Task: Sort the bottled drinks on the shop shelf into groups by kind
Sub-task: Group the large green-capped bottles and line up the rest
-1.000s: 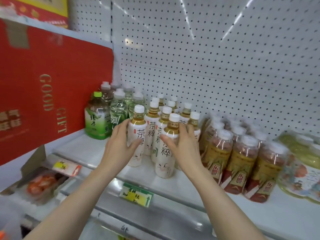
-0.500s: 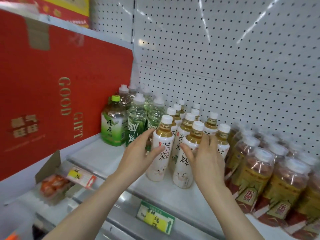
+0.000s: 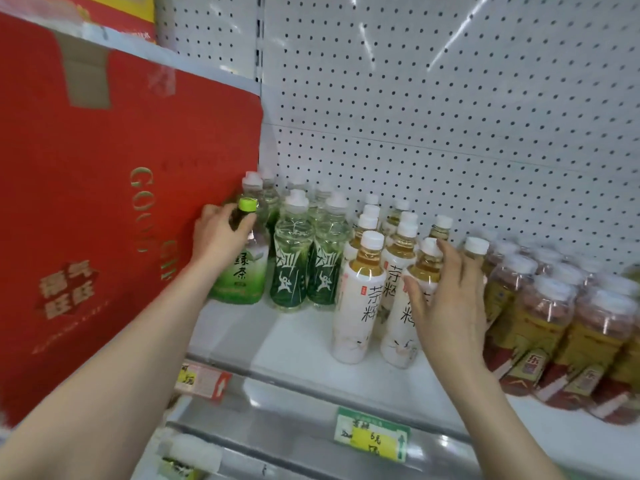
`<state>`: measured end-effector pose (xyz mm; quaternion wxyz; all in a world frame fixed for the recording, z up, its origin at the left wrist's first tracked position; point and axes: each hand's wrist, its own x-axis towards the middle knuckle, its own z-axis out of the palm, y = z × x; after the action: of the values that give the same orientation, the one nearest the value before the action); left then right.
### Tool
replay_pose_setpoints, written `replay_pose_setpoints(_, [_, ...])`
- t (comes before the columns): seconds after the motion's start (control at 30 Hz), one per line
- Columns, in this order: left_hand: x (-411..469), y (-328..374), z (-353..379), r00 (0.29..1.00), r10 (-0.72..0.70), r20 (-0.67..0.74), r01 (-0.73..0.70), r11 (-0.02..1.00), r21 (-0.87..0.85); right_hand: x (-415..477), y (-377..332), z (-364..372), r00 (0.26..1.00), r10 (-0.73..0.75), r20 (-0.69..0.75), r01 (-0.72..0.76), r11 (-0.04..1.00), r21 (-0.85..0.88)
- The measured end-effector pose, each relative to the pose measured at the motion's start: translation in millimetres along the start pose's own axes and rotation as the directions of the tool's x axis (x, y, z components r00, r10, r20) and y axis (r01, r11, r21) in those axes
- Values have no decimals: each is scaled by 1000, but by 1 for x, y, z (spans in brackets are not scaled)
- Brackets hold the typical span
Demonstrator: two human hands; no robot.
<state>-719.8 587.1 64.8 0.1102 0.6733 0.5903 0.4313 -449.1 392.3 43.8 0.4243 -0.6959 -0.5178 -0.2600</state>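
A green tea bottle (image 3: 246, 271) with a lime cap stands at the shelf's left end, and my left hand (image 3: 216, 237) is wrapped around its neck. To its right stand clear bottles with dark green labels (image 3: 291, 265), then several white-labelled tea bottles (image 3: 358, 306) with white caps. My right hand (image 3: 446, 299) lies with spread fingers against the front right white-labelled bottle (image 3: 398, 334), touching it without closing around it.
A big red gift carton (image 3: 104, 202) fills the left side, close against the green tea bottle. Shrink-wrapped packs of brown-labelled bottles (image 3: 554, 323) crowd the right. White pegboard (image 3: 450, 116) backs the white shelf (image 3: 294, 341), with price tags (image 3: 372, 439) on its front rail.
My left hand left the front white-labelled bottle and moved left onto the green tea bottle's neck. My right hand stayed against the white-labelled bottles. The view shifted left and closer.
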Motion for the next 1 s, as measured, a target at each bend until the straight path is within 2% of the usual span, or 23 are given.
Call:
replay_pose_setpoints(0.13, [-9, -8, -4, 996, -9, 91, 21, 990, -138, -3, -1, 2, 999, 39, 5, -39, 999, -16])
replay_pose_setpoints(0.2, [-12, -7, -7, 992, 4, 125, 14, 990, -144, -5, -4, 2, 998, 64, 22, -63, 998, -18])
replay_pose_setpoints(0.33, [-25, -8, -14, 965, 85, 248, -101, 993, 52, -7, -6, -2, 998, 40, 52, -38, 999, -39])
replay_pose_setpoints(0.4, [-42, -8, -15, 965, 112, 236, -137, 986, 92, -8, -6, -4, 996, 36, 79, -33, 999, -35])
replay_pose_setpoints(0.57, [-86, -3, -33, 984, 145, 99, -133, 984, -121, -15, -7, -20, 995, 48, 83, -49, 999, 9])
replay_pose_setpoints(0.63, [-102, 9, -48, 979, 157, 129, -132, 974, -183, -19, -14, -29, 998, 29, 59, -33, 997, 75])
replay_pose_setpoints(0.7, [-118, 26, -60, 966, 191, 173, -141, 954, -265, -25, -26, -40, 990, -1, 139, -28, 979, 200])
replay_pose_setpoints(0.77, [-134, 45, -66, 943, 228, 241, -122, 914, -386, -33, -42, -51, 936, -41, 350, -110, 910, 400])
replay_pose_setpoints(0.83, [-153, 67, -62, 910, 285, 300, -98, 853, -513, -45, -47, -64, 823, -108, 558, -261, 801, 540])
replay_pose_setpoints(0.9, [-174, 91, -50, 878, 339, 338, -93, 813, -574, -54, -35, -83, 755, -156, 637, -345, 731, 588])
replay_pose_setpoints(1.0, [-206, 129, -20, 831, 396, 391, -99, 797, -596, -60, 8, -121, 694, -111, 711, -469, 680, 564])
